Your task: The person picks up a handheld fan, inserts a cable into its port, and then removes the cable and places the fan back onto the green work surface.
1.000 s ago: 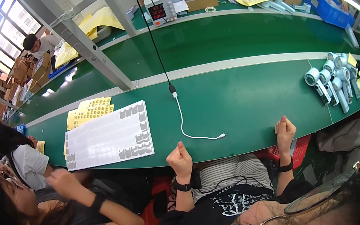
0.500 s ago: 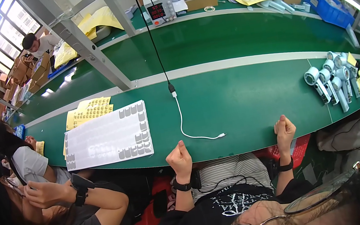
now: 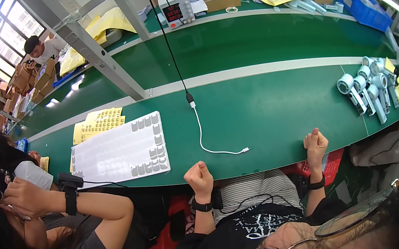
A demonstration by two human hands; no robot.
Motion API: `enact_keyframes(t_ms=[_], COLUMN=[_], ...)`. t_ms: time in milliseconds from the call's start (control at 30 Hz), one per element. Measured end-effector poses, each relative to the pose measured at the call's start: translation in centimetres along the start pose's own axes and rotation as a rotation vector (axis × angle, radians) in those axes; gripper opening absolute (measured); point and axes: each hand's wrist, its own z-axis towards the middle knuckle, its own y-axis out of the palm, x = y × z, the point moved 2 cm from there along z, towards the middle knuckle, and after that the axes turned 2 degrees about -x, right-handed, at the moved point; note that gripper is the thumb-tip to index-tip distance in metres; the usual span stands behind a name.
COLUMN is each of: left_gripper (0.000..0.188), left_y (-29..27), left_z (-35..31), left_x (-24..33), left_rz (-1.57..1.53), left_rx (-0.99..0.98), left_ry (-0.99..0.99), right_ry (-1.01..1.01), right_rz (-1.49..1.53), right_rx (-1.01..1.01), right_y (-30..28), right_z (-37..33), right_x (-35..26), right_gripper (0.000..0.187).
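Observation:
My left hand [image 3: 199,179] is a closed fist, thumb uppermost, at the near edge of the green table [image 3: 267,112]. My right hand [image 3: 315,146] makes a similar fist further right along that edge. Nothing shows in either one. Between and beyond them a white charging cable [image 3: 203,137] lies on the table, its small plug pointing right. It joins a black cord [image 3: 174,54] hanging from above. Left of my left hand lies a white sheet [image 3: 119,152] with grey stickers along its edges. Several light-blue handheld fans [image 3: 371,86] are heaped at the far right.
Yellow sticker sheets [image 3: 98,122] lie behind the white sheet. A co-worker [image 3: 94,223] sits close on my left, a forearm raised. On the rear shelf stand a power supply [image 3: 176,8], cardboard boxes and a blue bin [image 3: 362,5]. A metal post [image 3: 103,61] rises behind the table.
The co-worker on my left has shifted the raised hand and forearm up and leftward; a cable from that wrist now crosses the white sheet's near edge. My hands have barely moved.

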Motion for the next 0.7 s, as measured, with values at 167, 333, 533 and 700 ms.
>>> enact_keyframes(t_ms=[167, 333, 533, 700], left_gripper=[0.055, 0.051, 0.054, 0.054], left_y=[0.13, 0.09, 0.34, 0.38], left_z=[-0.38, -0.39, -0.36, -0.36], left_x=[-0.84, -0.97, -0.92, -1.01], left_rz=[0.003, 0.021, 0.007, 0.017], left_rx=[-0.011, -0.023, -0.002, -0.005], left_ry=[-0.021, -0.028, -0.028, -0.028], right_ry=[0.005, 0.018, 0.025, 0.026], right_rz=[0.080, 0.055, 0.015, -0.015], right_rx=[-0.007, -0.012, -0.016, -0.033], right_y=[0.04, 0.24, 0.21, 0.21], right_z=[0.05, 0.14, 0.11, 0.13], right_x=[-0.11, -0.33, -0.30, -0.29], right_gripper=[0.051, 0.051, 0.050, 0.049])
